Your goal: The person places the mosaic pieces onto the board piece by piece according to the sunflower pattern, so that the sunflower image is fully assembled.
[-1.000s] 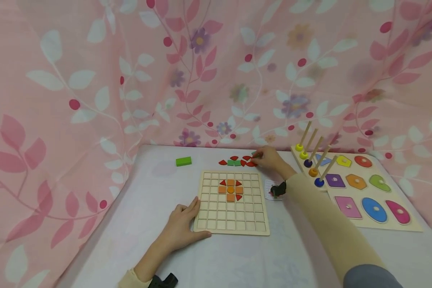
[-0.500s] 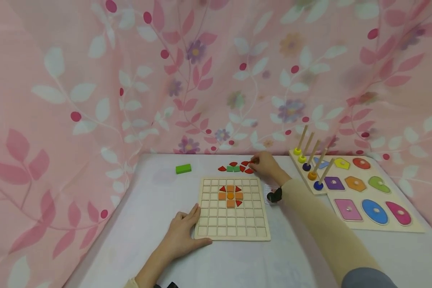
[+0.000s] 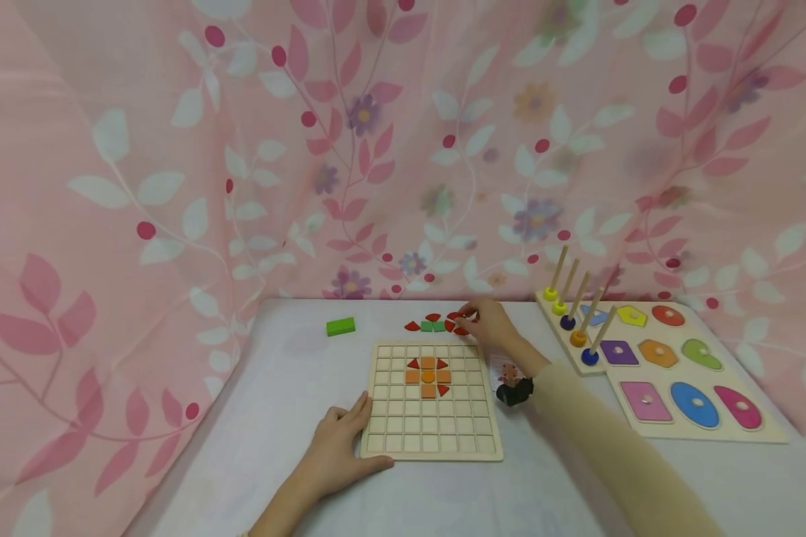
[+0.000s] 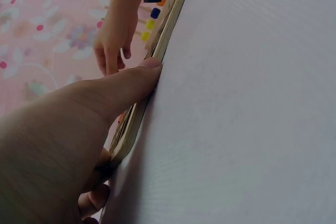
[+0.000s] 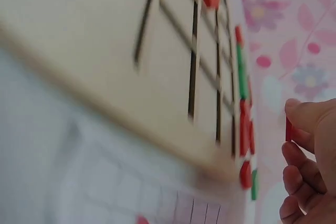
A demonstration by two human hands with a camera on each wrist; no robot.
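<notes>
My left hand (image 3: 337, 440) holds the near left corner of a wooden grid board (image 3: 411, 456), thumb along the front edge and fingers against the left side. In the left wrist view that thumb (image 4: 128, 85) lies on the board's edge (image 4: 128, 137). Orange squares (image 3: 413, 377) surround an orange disc (image 3: 428, 377) on the board, with red triangles (image 3: 442, 390) at its corners. Behind the board, my right hand (image 3: 492, 326) is over a row of red and green pieces (image 3: 433, 326). Its thumb and a finger pinch a thin red piece (image 5: 289, 128), seen edge-on in the right wrist view.
A green block (image 3: 340, 327) lies at the back left. To the right stand a rack of wooden pegs with beads (image 3: 568, 322) and a shape puzzle board (image 3: 745, 432). A printed card (image 3: 506, 371) lies beside the grid board, partly under the right wrist. A floral curtain (image 3: 376, 149) hangs behind.
The head view has tilted up, so the table sits lower. My right hand has shifted slightly left over the red pieces. The left hand stays at the board's corner.
</notes>
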